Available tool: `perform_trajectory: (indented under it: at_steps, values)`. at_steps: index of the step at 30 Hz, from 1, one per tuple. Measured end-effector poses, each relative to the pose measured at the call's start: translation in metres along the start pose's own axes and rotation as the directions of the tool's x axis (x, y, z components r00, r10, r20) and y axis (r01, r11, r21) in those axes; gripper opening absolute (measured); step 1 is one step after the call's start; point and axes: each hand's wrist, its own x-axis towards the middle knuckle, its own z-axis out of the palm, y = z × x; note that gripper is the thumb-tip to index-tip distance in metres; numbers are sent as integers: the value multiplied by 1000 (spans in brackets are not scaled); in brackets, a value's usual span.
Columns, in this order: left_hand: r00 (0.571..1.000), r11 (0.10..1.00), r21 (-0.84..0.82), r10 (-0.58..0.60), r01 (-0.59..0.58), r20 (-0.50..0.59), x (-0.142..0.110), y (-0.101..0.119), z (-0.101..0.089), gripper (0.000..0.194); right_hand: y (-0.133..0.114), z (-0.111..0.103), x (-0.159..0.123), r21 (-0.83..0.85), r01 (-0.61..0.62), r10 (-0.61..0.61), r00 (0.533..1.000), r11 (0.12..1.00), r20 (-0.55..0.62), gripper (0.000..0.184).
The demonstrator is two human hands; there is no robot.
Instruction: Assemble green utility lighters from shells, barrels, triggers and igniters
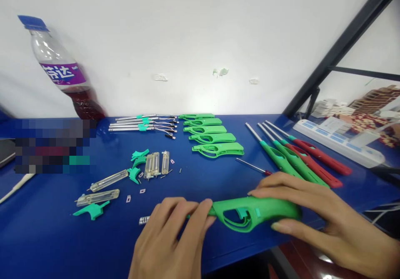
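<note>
A green long-nozzle lighter (261, 210) lies level between my two hands near the table's front edge. My left hand (175, 237) is closed over its nozzle end, and the slotted metal tip (144, 220) sticks out to the left. My right hand (312, 212) grips the handle end, thumb below and fingers above. A teal trigger shows inside the lighter's finger loop. Just beyond lies a screwdriver (251, 165), its red handle partly behind my right hand. Left of my hands are clear fuel tanks (108, 180), loose teal triggers (92, 210) and tiny pale clips (128, 198).
Several green handle shells (218, 150) and metal nozzle tubes with wires (131, 127) lie in rows at the back. Whole green lighters (281, 158) and red lighters (325, 156) lie right, beside a power strip (340, 141). A soda bottle (62, 68) stands at back left.
</note>
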Motion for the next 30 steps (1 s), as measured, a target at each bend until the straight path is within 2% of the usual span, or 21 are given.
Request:
perform_trajectory:
  at_steps: [3,7,12,15,25,30]
  values:
    - [996,1000,24,12,-14,83,4,-6,7,27,4,3,4,-108,39,-41,999,993,-21,39]
    - [993,999,43,-14,9,114,4,-4,12,28,10,11,3,-213,115,-122,992,970,-23,37]
    - [979,999,6,-35,35,203,5,1,15,30,12,18,-3,-256,141,-133,990,956,47,44]
    - [978,999,18,-54,51,201,8,3,16,27,14,21,-4,-267,142,-132,990,953,56,47]
    - [972,997,7,-78,78,223,5,7,21,29,21,28,-9,-189,48,-38,998,981,56,44]
    - [975,998,21,-65,62,210,8,6,18,28,18,23,-14,-187,-32,36,999,982,18,56]
